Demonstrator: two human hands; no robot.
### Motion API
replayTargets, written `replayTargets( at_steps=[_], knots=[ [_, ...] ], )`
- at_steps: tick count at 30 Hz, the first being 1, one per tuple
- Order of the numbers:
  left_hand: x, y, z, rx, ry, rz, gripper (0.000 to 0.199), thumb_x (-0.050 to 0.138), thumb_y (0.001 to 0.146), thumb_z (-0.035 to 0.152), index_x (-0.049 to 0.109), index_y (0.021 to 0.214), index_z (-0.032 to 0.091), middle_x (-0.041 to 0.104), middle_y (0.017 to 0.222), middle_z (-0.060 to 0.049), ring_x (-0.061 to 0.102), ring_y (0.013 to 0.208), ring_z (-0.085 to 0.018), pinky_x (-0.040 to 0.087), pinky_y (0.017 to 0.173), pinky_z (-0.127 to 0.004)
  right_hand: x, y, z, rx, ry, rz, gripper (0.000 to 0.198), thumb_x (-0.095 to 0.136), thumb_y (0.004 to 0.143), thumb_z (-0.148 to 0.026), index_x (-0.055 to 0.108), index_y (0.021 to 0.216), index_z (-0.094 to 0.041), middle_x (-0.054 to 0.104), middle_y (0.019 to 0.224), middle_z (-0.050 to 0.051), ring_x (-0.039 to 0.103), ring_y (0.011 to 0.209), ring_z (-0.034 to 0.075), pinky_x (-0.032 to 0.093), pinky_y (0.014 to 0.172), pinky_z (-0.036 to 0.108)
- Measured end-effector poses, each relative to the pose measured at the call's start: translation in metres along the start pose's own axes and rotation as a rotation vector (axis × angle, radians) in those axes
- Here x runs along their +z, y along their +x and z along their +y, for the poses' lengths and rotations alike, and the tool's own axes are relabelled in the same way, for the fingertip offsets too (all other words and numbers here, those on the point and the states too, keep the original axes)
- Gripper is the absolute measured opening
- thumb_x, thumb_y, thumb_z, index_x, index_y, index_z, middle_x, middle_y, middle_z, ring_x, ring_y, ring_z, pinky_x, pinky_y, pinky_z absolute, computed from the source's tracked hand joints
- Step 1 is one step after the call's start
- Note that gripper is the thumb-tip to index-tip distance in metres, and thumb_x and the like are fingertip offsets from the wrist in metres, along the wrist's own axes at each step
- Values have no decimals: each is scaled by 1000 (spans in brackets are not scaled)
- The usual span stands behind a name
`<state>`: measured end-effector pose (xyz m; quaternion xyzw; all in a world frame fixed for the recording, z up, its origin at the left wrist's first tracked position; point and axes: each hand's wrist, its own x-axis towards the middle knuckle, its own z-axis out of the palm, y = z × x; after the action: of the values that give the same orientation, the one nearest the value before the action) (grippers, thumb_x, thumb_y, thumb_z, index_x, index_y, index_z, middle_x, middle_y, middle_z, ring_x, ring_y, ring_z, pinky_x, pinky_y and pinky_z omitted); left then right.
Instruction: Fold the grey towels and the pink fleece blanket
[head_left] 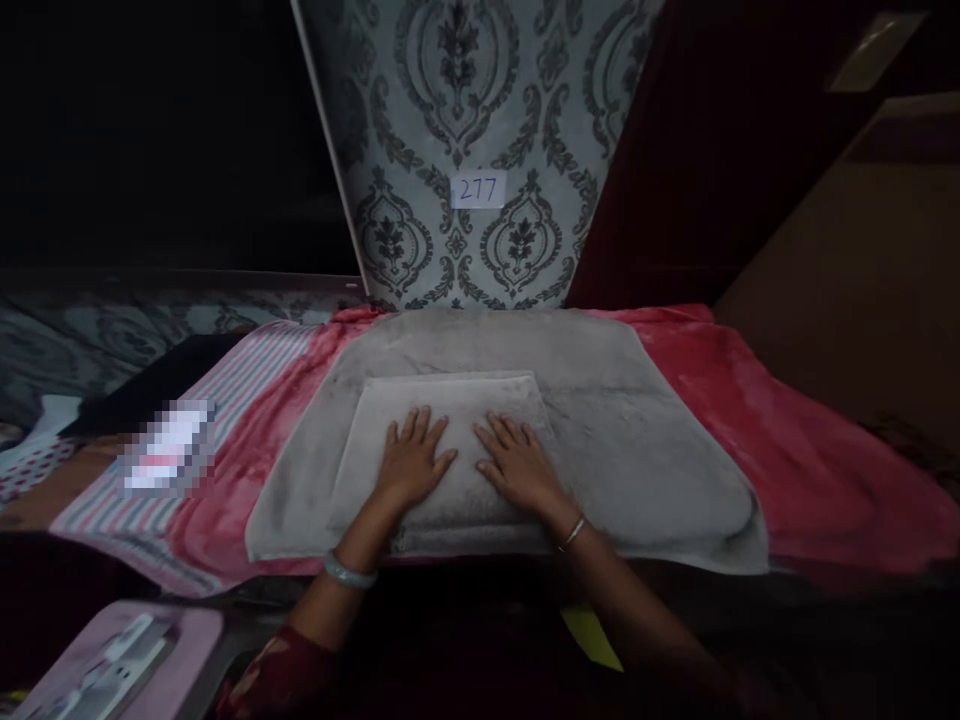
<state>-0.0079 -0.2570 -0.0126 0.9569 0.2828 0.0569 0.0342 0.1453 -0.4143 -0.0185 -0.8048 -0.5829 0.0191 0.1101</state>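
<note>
A folded light grey cloth (465, 400), plush like a towel or small blanket, lies as a neat rectangle. It rests on a larger grey plush cloth (630, 470) spread flat beneath it. My left hand (412, 455) lies flat on the left half of the folded cloth, fingers spread. On the right half, my right hand (521, 465) also lies flat with its fingers apart. Both palms face down and neither hand grips anything. The folded cloth's middle shows between the two hands.
Under the grey cloths is a red blanket (795, 470) with a striped left part (247, 390). A blurred white item (169, 450) lies on the stripes. A pink stool (187, 640) holding a pale object stands lower left. A dark screen (165, 140) and patterned wall (457, 100) rise behind.
</note>
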Motion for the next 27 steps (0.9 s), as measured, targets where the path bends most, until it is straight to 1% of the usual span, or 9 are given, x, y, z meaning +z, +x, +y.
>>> replayTargets(
  at_steps=[3,6,8,11,14,18,22,25,27],
  knots=[
    [-6,-5,-25,-95,31,-9,64,39,98,54,39,156,27,25,166,-11,18,154,-34,19,121,-61,-4,-1,6,23,8,-4,62,38,103,-50,33,159,-23,19,167,7,15,155,27,15,124,50],
    [-5,-13,-55,-184,32,5,63,38,99,51,37,156,26,23,167,-11,19,154,-36,26,118,-62,-7,-4,12,73,10,-4,62,37,103,-51,35,158,-23,20,167,7,15,155,27,15,123,53],
    [0,-17,-74,-249,5,36,63,37,99,49,38,156,21,24,166,-14,26,151,-37,33,115,-59,-7,-4,19,112,15,9,61,38,102,-50,36,157,-24,21,167,6,14,155,29,16,122,56],
    [9,-21,-94,-285,-65,125,63,36,99,44,43,152,12,39,158,-21,41,144,-35,37,114,-53,-4,-2,36,225,56,65,62,43,100,-46,38,157,-22,23,166,8,16,154,31,23,120,56],
    [13,-24,-105,-247,-175,236,61,39,96,43,49,148,11,53,148,-20,50,136,-34,40,113,-52,4,-1,56,353,183,183,67,50,96,-39,36,156,-13,26,165,15,27,151,30,32,119,48],
    [6,-22,-111,-331,-480,346,65,48,91,49,51,146,14,63,137,-17,62,123,-31,50,104,-47,14,3,77,350,389,362,67,53,89,-29,41,154,-15,49,152,15,47,140,27,39,116,46],
    [-6,-5,-119,-544,-682,252,74,55,84,55,52,144,11,74,104,-14,72,89,-30,59,78,-43,11,13,86,429,555,392,56,52,88,-26,53,143,-17,68,130,11,66,116,25,51,101,41],
    [-9,7,-124,-541,-680,172,65,61,79,49,61,133,13,76,96,-12,73,85,-30,59,76,-41,5,20,90,486,568,335,48,53,90,-29,59,136,-17,72,121,10,69,106,23,55,93,37],
    [-9,10,-128,-486,-613,189,60,62,80,47,63,129,13,76,100,-14,73,91,-31,59,81,-43,0,23,90,493,528,303,48,54,90,-30,58,136,-18,71,122,10,69,106,23,54,93,37]
  ],
)
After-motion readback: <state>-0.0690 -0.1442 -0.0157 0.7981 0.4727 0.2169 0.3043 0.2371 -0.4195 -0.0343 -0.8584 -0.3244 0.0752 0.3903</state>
